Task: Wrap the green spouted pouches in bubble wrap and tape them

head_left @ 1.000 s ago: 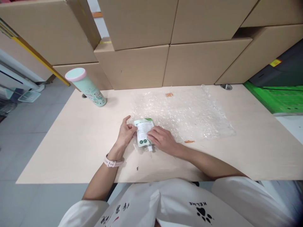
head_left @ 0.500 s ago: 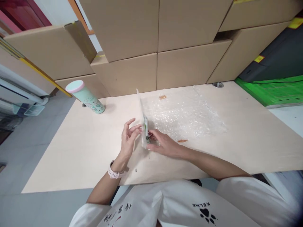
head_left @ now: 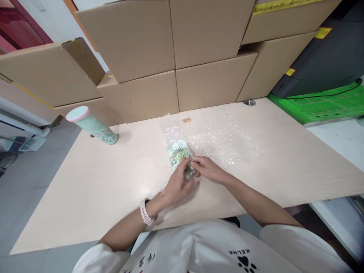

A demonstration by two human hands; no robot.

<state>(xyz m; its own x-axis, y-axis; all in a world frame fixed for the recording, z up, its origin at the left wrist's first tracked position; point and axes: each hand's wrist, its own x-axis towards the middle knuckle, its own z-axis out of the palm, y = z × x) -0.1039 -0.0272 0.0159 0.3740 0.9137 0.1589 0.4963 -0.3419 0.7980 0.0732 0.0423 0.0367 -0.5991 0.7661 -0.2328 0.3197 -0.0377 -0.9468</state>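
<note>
A small flat green-and-white item (head_left: 178, 151) lies on the table inside clear bubble wrap, and a strip of the wrap (head_left: 170, 128) reaches beyond its far end. My left hand (head_left: 176, 184) rests over the near left part of the item, fingers stretched out and thumb apart. At its near right edge, my right hand (head_left: 209, 169) has its fingers bent and closed on the wrapped item. The near end of the item is partly covered by my hands. To the right, a wide sheet of bubble wrap (head_left: 222, 138) is spread flat.
A mint-green tumbler (head_left: 98, 127) with a pink rim stands at the left of the pale table (head_left: 93, 189). Cardboard boxes (head_left: 142, 94) are stacked along the back edge. A green plastic crate (head_left: 318, 108) sits at the right. An orange-brown scrap (head_left: 186, 120) lies by the wrap.
The wrapped item, held on edge before, now lies flatter with its green face up. My left hand has moved right, onto it. The camera view has shifted slightly.
</note>
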